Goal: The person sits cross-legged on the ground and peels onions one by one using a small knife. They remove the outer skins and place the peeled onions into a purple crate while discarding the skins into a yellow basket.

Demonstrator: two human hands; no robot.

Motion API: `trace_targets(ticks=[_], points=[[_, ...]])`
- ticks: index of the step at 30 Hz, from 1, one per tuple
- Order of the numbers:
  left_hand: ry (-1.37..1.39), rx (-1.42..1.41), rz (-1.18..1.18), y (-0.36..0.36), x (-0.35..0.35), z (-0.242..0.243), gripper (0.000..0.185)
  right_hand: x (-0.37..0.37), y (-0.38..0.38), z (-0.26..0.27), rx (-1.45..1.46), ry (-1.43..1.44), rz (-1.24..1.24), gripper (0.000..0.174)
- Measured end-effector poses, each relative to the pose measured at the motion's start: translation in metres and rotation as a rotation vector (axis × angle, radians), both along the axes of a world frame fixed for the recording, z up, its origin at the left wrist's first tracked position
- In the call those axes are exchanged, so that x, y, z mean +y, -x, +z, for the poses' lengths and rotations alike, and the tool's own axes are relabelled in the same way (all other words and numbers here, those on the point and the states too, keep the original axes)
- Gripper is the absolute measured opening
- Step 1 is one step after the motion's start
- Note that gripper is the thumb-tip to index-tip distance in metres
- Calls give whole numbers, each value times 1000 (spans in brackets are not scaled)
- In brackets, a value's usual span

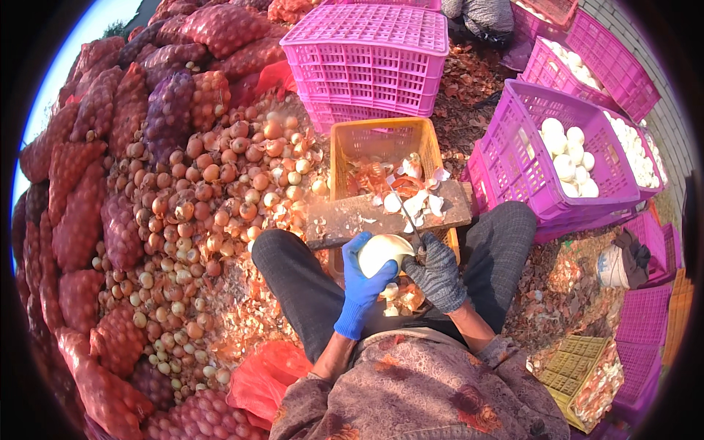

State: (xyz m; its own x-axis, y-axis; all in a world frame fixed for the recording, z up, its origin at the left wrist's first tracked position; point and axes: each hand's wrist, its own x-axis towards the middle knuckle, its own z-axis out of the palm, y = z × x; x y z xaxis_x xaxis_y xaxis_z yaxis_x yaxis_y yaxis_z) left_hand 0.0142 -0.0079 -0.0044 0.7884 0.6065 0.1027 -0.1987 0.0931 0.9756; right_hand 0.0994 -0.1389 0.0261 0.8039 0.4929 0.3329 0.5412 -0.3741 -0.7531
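My left hand point(363, 280), in a blue glove, holds a large peeled white onion point(383, 255) between my knees. A knife point(406, 212) is in my right hand point(437, 272), which wears a grey knitted glove and is close against the onion's right side; the blade points up and away from me. Just beyond my hands a wooden board point(341, 220) lies across a yellow plastic crate point(379, 132). White onion pieces and skins lie on the board, and reddish-brown skins are in the crate. More onion pieces lie below my hands.
Unpeeled onions point(212, 173) cover the ground at left, backed by piled red mesh sacks point(82, 198). A pink crate point(366, 66) stands ahead. At right, a purple crate point(594, 192) holds peeled onions point(566, 165). Another person's gloved hand point(487, 16) shows at the top.
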Motion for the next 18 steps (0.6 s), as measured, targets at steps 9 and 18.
trace_targets(ticks=[9, 18], points=[[167, -6, -219, 9, -3, 13, 82, -10, -44, 2, 207, -186, -24, 21], [738, -390, -436, -15, 17, 47, 74, -16, -34, 107, 115, -202, 50, 22]])
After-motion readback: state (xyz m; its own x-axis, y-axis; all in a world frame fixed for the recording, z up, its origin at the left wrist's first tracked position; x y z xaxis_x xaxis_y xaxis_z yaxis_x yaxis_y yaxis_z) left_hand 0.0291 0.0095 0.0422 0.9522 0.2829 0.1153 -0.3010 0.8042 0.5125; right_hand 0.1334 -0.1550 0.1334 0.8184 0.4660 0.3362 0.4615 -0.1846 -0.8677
